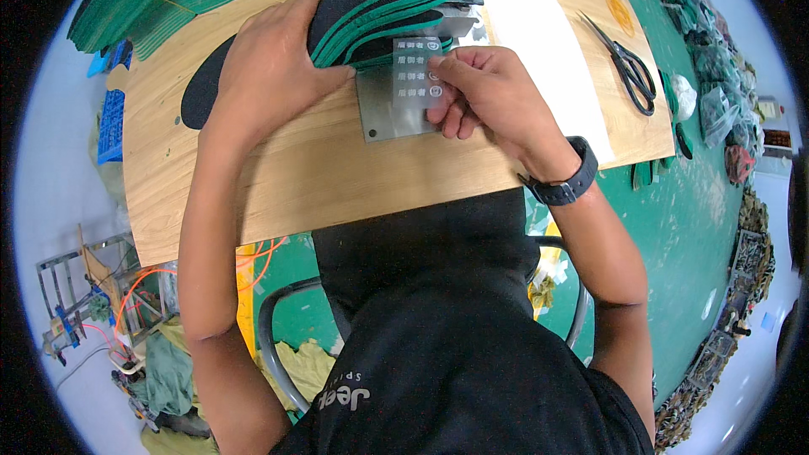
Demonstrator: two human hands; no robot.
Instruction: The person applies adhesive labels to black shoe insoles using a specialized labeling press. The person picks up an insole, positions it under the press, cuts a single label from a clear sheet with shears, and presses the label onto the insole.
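Note:
A fanned stack of black insoles with green edges [383,13] lies at the far middle of the wooden table, over a metal fixture. My left hand [274,63] is wrapped round the stack's left side, its thumb at the near edge; some fingers are hidden. Another black insole [202,88] shows beneath this hand and wrist. Between thumb and fingers, my right hand [493,88] pinches a small clear sheet of white printed labels [413,84]. The sheet hangs over a flat metal plate [379,118], just in front of the stack.
Banded bundles of green insoles [181,0] lie at the far left. A long white sheet [552,50] runs right of the fixture. Beyond it are black-handled scissors [628,72] and yellow rubber bands [618,8]. Bagged goods [716,93] line the floor at right.

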